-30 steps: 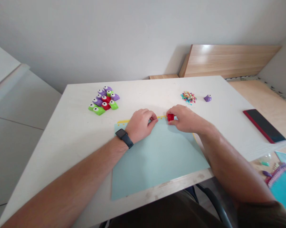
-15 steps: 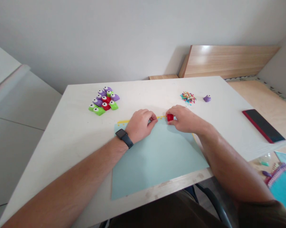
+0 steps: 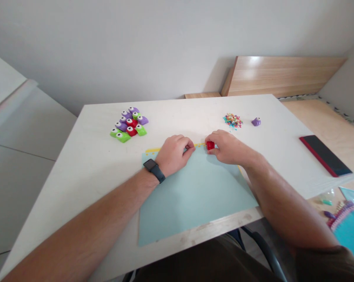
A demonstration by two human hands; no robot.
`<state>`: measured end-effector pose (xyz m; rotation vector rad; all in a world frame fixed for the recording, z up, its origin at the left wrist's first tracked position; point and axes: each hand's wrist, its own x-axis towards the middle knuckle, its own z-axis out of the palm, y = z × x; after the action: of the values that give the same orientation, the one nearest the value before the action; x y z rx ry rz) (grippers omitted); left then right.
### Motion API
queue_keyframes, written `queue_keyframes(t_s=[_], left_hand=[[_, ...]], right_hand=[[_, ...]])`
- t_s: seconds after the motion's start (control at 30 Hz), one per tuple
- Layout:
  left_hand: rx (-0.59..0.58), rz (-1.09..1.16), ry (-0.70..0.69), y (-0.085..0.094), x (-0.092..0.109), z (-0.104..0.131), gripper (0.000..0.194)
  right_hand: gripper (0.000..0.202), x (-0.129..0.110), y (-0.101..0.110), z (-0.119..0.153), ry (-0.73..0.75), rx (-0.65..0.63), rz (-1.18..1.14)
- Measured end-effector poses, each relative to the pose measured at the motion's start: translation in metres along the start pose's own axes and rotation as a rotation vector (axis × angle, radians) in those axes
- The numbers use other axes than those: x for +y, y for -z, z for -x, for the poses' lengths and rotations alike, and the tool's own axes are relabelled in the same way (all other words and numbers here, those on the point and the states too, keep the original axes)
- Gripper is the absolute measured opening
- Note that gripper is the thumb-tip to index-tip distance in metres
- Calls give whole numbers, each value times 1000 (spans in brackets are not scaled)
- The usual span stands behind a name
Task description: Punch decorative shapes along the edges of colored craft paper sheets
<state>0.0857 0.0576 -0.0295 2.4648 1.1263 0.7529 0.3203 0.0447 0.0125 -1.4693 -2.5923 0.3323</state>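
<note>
A light blue sheet of paper lies on the table, with a yellow strip and small punched marks along its far edge. My left hand, wearing a dark watch, rests over that edge with thumb and fingertips pinched together on the paper. Just right of it, my right hand grips a small red craft punch at the same edge, thumb on the near side and fingers on the far side. How far the paper sits inside the punch is hidden.
Purple, green and red craft punches stand grouped at the table's back left. Farther right are a heap of colourful paper bits and a single purple punch. A black-and-red flat case lies near the right edge.
Both hands stay in place at the paper's far edge, and the red punch has barely shifted. The view itself has moved very slightly.
</note>
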Motion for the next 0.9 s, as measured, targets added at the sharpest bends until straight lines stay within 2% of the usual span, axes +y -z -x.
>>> queue_keyframes(t_s=[0.67, 0.9], left_hand=[[2, -11, -6, -1, -1, 0, 12], [2, -2, 0, 0, -1, -1, 12]], right_hand=[[11, 3, -4, 1, 10, 47, -41], [15, 3, 2, 4, 14, 45, -117]])
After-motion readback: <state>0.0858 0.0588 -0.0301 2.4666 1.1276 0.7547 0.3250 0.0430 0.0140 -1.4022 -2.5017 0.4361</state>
